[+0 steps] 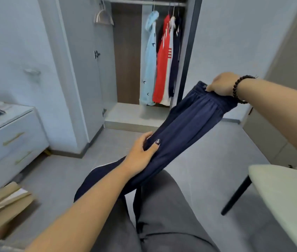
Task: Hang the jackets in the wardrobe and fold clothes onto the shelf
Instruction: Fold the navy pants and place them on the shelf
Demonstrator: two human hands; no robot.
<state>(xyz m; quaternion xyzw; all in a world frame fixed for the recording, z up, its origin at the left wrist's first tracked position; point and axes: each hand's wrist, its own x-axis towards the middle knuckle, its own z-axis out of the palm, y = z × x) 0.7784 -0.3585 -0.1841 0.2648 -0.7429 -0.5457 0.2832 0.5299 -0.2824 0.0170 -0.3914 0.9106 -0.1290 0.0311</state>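
A pair of dark navy fabric trousers [189, 124] is stretched out in the air in front of the open grey wardrobe [82, 70], running slantwise from the upper right down to the lower left. The right hand [220, 84], with a dark beaded bracelet [238, 88] on its wrist, has its grip clenched on the gathered waistband at the high end, below and to the right of the wardrobe opening. The left hand [142, 151] grasps the trousers lower down, thumb laid over the top of the cloth and fingers curled underneath; the legs of the garment hang past it towards the person's grey-clad lap [162, 215].

Inside the wardrobe, on the metal rail [144, 1], hang a light blue hooded jacket [149, 57], a red jacket with white stripes [162, 66] just beside it, and a dark navy jacket [175, 57] at the right end. Bare hangers [103, 17] sit at the rail's left end. Left of the wardrobe stands a white drawer unit with gold handles [7, 142], with brown cardboard [3, 206] on the floor before it. Right of the wardrobe, nearer the camera, is a pale padded chair seat on black legs [280, 193].
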